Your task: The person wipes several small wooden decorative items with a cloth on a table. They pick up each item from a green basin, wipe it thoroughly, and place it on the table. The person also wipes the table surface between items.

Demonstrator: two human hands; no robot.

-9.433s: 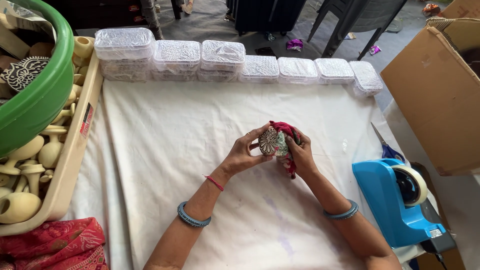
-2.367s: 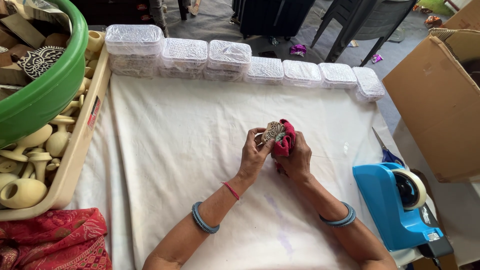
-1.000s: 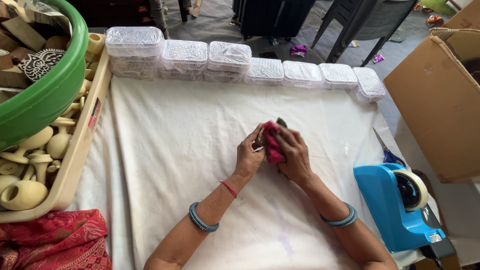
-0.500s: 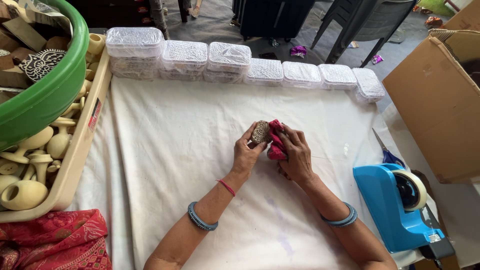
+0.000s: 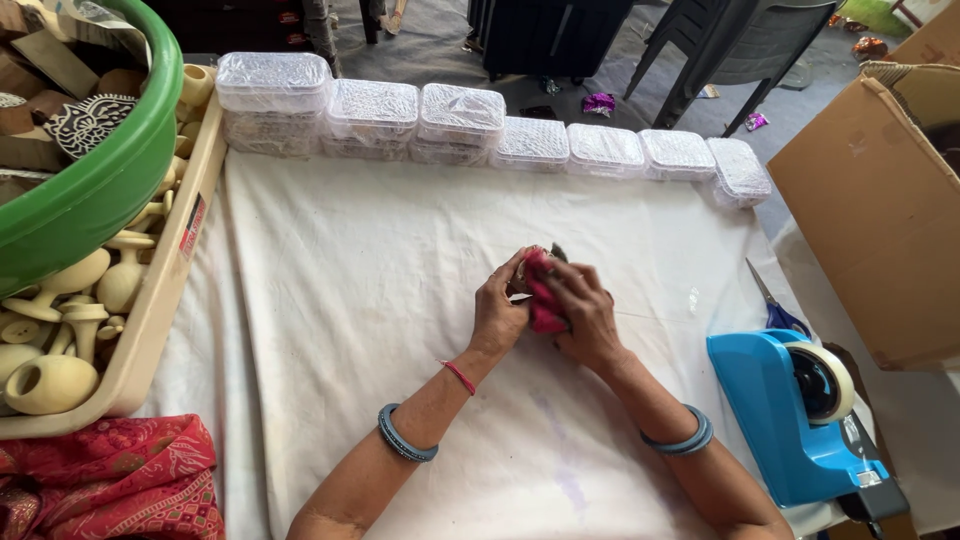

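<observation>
White cloth (image 5: 330,300) covers the table; mid-table my left hand (image 5: 498,312) grips a small carved block (image 5: 519,274) while my right hand (image 5: 585,312) presses a pink rag (image 5: 540,297) on it. Wiping looks unfinished.

Both hands meet mid-cloth (image 5: 380,300) — row of lidded containers (image 5: 480,125) at 12 o'clock along the far edge. Tray of wooden pieces (image 5: 150,330) and tub (image 5: 100,190) at 9, tape dispenser (image 5: 800,410) at 4, cardboard box (image 5: 880,210) at 2 — scissors (image 5: 775,305) between.
</observation>
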